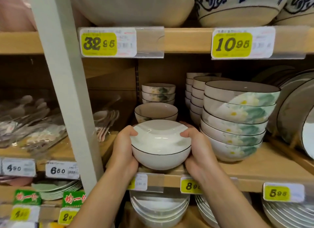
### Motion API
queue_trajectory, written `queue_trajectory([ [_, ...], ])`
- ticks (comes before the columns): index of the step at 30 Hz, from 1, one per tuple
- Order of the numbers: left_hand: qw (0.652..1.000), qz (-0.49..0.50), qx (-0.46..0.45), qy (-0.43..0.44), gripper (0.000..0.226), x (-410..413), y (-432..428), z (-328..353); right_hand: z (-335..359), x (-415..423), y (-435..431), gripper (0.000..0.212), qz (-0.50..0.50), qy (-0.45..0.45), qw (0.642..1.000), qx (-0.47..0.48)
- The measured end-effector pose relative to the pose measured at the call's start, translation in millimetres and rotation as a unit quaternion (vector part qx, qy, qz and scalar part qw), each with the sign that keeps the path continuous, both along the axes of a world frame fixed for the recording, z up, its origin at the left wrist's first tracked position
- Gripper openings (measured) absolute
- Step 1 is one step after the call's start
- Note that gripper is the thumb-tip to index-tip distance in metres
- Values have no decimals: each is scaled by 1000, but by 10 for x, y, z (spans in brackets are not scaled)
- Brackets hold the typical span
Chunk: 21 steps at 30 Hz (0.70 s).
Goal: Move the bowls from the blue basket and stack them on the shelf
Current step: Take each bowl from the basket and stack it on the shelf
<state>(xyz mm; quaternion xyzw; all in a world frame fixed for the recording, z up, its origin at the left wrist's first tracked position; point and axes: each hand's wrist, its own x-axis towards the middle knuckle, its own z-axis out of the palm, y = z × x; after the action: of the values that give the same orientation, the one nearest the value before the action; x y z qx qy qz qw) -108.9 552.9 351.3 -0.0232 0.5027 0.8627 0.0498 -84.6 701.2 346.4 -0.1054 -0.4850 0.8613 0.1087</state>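
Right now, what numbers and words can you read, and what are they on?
"32 95": upper left yellow tag.
"10 95": upper right yellow tag.
"4 90": left white tag.
"6 50": next white tag.
"5 95": lower right yellow tag.
"8 9": half-hidden yellow tag.
"2 9": cut-off bottom yellow tag.
Green signs, other bottom tag, small print: too blurred.

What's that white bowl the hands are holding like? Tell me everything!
The white bowl looks glossy, like glazed ceramic, round and deep, with a thin black line around its rim. It is upright and empty. The left hand and right hand grip its sides, thumbs hooked over the rim. It is low over the front edge of the shelf, before another bowl.
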Motion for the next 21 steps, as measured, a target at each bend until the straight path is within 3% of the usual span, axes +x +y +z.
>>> queue_trajectory([
  [3, 999, 44, -11, 22, 35, 69, 25, -87, -22, -72, 38, 41, 29, -25, 999, -34],
  [6, 996, 81, -24, 43, 37, 169, 56, -147, 17, -112, 34, 22, 35, -31, 998, -37],
  [9, 991, 125, -11, 45, 41, 204, 93, -100, -33, -44, 11, 36, 8, 13, 999, -28],
  [10, 989, 138, -5, 52, 43, 202, 109, -73, -92, 11, -21, 27, -15, 21, 1000, 2],
  [11, 987, 146, -4, 60, 44, 196, 126, -54, -139, 94, -74, 32, -37, 24, 998, 50],
  [13, 986, 147, -26, 71, 49, 190, 160, -62, -217, 211, -154, 76, -69, 18, 988, 140],
  [14, 987, 139, -42, 72, 51, 198, 168, -88, -228, 220, -165, 82, -80, 19, 985, 150],
  [19, 992, 86, -57, 71, 57, 198, 59, -157, -52, 124, -38, 41, 1, 25, 999, 21],
  [21, 995, 61, -50, 57, 39, 123, 15, -91, -42, 126, 16, 37, 14, 15, 1000, 7],
])
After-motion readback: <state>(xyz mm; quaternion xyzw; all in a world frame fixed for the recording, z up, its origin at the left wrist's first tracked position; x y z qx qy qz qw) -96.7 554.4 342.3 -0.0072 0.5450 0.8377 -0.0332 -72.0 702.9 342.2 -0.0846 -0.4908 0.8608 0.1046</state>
